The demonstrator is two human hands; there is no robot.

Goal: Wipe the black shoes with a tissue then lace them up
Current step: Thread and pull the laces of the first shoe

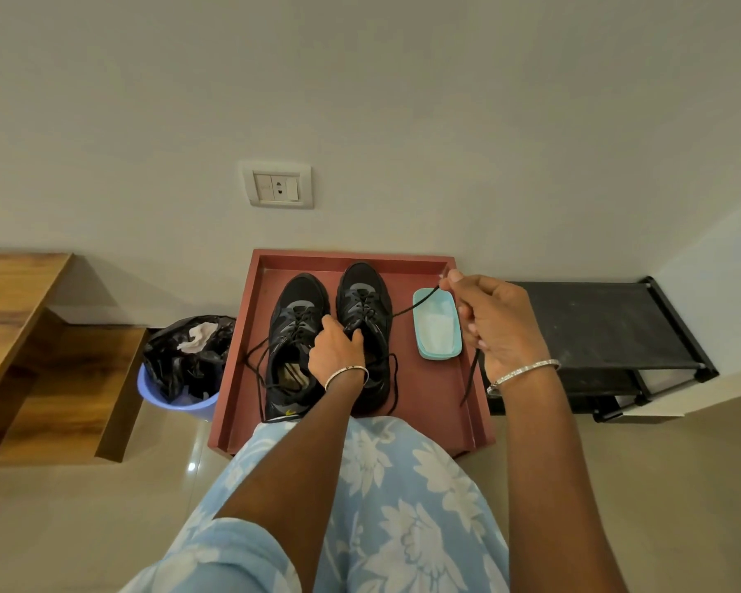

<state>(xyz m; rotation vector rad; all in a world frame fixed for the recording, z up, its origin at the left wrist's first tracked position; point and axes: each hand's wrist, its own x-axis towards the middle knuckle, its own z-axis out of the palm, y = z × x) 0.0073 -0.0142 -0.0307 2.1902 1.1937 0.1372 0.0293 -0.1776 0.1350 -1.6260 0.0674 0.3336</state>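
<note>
Head view: the lace (407, 311), judged limp and light, is pinched taut mid-length by the right hand (499, 325); the right black shoe (362, 288) is gripped at its eyelets by the left hand (339, 350).

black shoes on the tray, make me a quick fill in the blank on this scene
1. The right hand pinches a black lace running from the ____ black shoe.
2. The pale blue rectangular plastic tub sits on the ____ wooden tray.
3. The purple round bin holds a ____ plastic bag.
Missing words: right; red; black.
</note>
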